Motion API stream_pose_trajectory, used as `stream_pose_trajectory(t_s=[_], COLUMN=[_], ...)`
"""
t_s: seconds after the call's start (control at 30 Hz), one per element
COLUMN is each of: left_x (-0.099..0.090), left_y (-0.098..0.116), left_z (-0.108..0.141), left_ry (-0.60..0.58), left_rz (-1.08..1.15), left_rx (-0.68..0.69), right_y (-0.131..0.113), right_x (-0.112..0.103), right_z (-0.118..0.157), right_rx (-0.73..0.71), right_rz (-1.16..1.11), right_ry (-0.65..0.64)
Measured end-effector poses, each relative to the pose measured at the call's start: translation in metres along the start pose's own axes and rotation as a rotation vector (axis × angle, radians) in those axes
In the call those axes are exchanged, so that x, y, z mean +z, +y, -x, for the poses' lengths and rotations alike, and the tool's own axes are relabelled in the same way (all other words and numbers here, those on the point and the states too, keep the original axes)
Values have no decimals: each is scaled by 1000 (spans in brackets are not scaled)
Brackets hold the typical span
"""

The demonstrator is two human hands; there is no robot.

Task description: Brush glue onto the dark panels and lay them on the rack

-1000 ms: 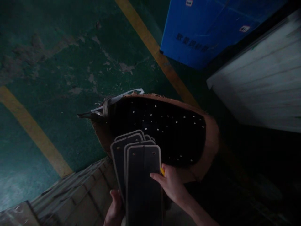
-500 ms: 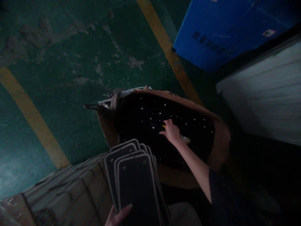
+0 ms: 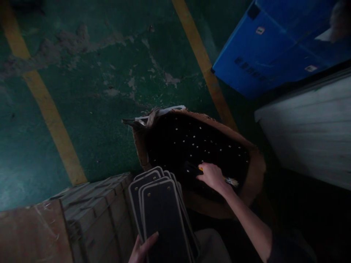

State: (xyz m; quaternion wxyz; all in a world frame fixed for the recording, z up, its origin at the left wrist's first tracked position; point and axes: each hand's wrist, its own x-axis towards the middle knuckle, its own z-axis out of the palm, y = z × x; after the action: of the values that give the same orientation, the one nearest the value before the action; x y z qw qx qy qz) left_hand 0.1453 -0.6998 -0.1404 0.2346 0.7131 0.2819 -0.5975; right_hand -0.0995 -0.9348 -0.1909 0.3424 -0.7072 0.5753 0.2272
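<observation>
My left hand (image 3: 144,247) grips a fanned stack of dark rectangular plates (image 3: 164,215) at its lower left edge, thumb on top. The plates have rounded corners, pale rims and small brassy studs near their ends. Over a box of dark contents, my right hand (image 3: 212,176) is closed around a black and yellow tool (image 3: 194,169). Its dark end points left, and a pale, frayed-looking bit (image 3: 231,181) shows behind the hand. Poor light hides the tool's exact kind. The worn cardboard box (image 3: 256,162) holds a black mass dotted with small bright specks.
Grey stacked blocks or crates (image 3: 95,208) and a brown board (image 3: 33,230) stand at the lower left. A blue cabinet-like box (image 3: 263,62) and a pale stack (image 3: 309,128) are at right. Yellow lines (image 3: 52,120) cross the green floor (image 3: 109,84).
My right hand has drawn back toward me and to the right, and the tool's dark end now shows. The view has shifted; my left hand still holds the plates.
</observation>
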Motion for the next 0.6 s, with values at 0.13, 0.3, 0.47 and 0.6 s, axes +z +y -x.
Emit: stream_pose_trajectory(t_s=[0.13,0.3,0.47,0.6], left_x=[-4,3,13,2], left_y=[4,4,-14,-52], left_z=[21,67,115,177], left_ry=[-49,-185,-364,-371], left_rz=[-3,36,168,357], left_rx=[21,85,289,454], right_y=[-23,-65,-95,-101], right_x=[-43,-76,-59,-60], right_z=[91,205,272,314], right_rx=[-42,-326,-684,-892], right_rz=[-83,-24,224,404], right_ry=[167,373,449,546])
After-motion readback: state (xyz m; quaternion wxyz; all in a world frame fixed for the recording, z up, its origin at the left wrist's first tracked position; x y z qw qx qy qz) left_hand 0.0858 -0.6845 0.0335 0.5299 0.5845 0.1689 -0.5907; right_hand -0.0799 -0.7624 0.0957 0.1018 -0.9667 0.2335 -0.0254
